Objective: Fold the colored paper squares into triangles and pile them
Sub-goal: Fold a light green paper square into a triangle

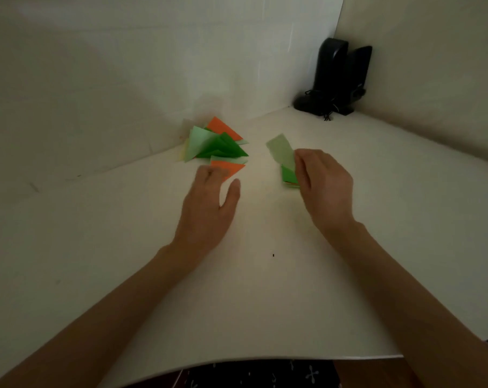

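While right hand (326, 189) pinches pale green sheet (280, 151) above stack (289, 176), left hand (209, 208) fingers relaxed, empty, beside triangle pile (217, 144).

Open gap on table (258, 166) between triangle pile (217, 144) and paper stack (289, 175); black speakers (338, 79) block far-right corner; wall (125, 65) behind pile.

The pile of folded triangles (217, 144) mixes orange, bright green, mint green and a sliver of pale yellow. The lifted sheet (280, 151) is pale green. The stack of squares (289, 175) under it shows bright green on top with an orange edge below. The worktop (237, 289) is white, the speakers (338, 77) are black, and the fabric (251, 373) at the near edge is dark with small white marks.
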{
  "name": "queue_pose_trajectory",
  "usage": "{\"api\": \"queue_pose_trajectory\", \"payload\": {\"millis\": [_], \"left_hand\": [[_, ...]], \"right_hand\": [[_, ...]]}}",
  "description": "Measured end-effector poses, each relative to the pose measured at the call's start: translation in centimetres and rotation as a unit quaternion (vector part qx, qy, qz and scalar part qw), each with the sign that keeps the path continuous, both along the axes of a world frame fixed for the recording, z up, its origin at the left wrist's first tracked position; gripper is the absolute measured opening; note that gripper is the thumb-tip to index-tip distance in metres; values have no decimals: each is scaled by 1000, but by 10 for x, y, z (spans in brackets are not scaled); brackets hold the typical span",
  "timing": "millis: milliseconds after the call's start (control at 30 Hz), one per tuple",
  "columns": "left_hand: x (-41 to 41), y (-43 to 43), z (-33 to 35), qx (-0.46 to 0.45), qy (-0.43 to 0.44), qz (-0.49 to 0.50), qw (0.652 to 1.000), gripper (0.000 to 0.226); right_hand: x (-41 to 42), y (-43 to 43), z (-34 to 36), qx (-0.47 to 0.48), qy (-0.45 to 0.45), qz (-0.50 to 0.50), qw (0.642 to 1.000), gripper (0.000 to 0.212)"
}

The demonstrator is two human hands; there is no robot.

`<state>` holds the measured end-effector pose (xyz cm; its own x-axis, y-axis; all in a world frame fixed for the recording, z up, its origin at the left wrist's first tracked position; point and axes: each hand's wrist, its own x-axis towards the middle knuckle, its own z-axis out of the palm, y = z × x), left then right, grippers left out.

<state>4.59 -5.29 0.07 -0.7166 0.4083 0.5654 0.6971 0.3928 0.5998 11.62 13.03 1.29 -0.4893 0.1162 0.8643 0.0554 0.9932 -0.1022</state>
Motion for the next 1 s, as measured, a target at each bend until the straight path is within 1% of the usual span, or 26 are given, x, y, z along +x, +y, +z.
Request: {"api": "queue_pose_trajectory", "payload": {"millis": [33, 67, 100, 133, 167, 200, 233, 267, 300, 367, 400, 467, 567, 633, 667, 733, 800, 833, 900, 933, 1000], "left_hand": [[8, 4, 7, 85, -160, -60, 982, 25], [13, 7, 14, 175, -349, -128, 912, 28], [12, 8, 15, 241, -499, -170, 815, 37], [8, 5, 14, 293, -587, -196, 729, 48], [3, 1, 12, 335, -629, -211, 669, 53], [-3, -3, 10, 366, -646, -226, 631, 49], [-7, -7, 9, 381, -649, -235, 615, 40], [-9, -10, 7, 388, -649, -234, 611, 33], [-11, -11, 5, 392, -645, -230, 614, 35], [-11, -12, 3, 393, -638, -232, 620, 44], [-10, -11, 3, 391, -635, -240, 622, 44], [-10, -11, 3, 389, -636, -255, 616, 39], [-12, -12, 3, 392, -637, -258, 612, 35], [-10, -12, 3, 388, -635, -267, 613, 36], [-8, -11, 3, 379, -632, -271, 620, 37], [-4, -8, 3, 360, -622, -279, 637, 36], [0, -6, 3, 354, -618, -282, 642, 31], [0, -5, 2, 355, -619, -283, 640, 30], [-1, -6, 2, 358, -627, -272, 636, 33], [-3, -7, 0, 358, -628, -266, 638, 37], [-4, -7, -1, 356, -621, -266, 645, 47]], "right_hand": [[0, -7, -1, 22, 6, 57, 998, 14], [1, -15, -3, 45, 0, 104, 994, 17], [2, -23, -4, 69, -11, 146, 987, 20], [3, -30, -8, 92, -33, 191, 977, 21], [3, -36, -12, 112, -63, 232, 964, 21], [3, -40, -16, 122, -95, 263, 952, 20], [2, -42, -20, 120, -122, 284, 943, 20], [2, -43, -23, 111, -143, 297, 938, 20], [1, -43, -24, 102, -160, 301, 934, 21], [2, -42, -26, 91, -183, 294, 934, 27], [2, -42, -26, 89, -188, 283, 936, 31], [2, -44, -22, 92, -182, 261, 944, 37], [2, -43, -20, 109, -184, 264, 940, 44], [2, -40, -20, 109, -180, 266, 941, 38], [3, -41, -20, 90, -164, 268, 945, 31], [4, -42, -17, 10, -129, 279, 952, 25], [5, -40, -13, -52, -122, 295, 946, 27], [6, -39, -12, -54, -137, 297, 944, 30], [7, -36, -15, 3, -167, 279, 946, 39], [6, -35, -17, 42, -173, 270, 946, 38], [4, -34, -19, 88, -150, 265, 949, 26]]}}
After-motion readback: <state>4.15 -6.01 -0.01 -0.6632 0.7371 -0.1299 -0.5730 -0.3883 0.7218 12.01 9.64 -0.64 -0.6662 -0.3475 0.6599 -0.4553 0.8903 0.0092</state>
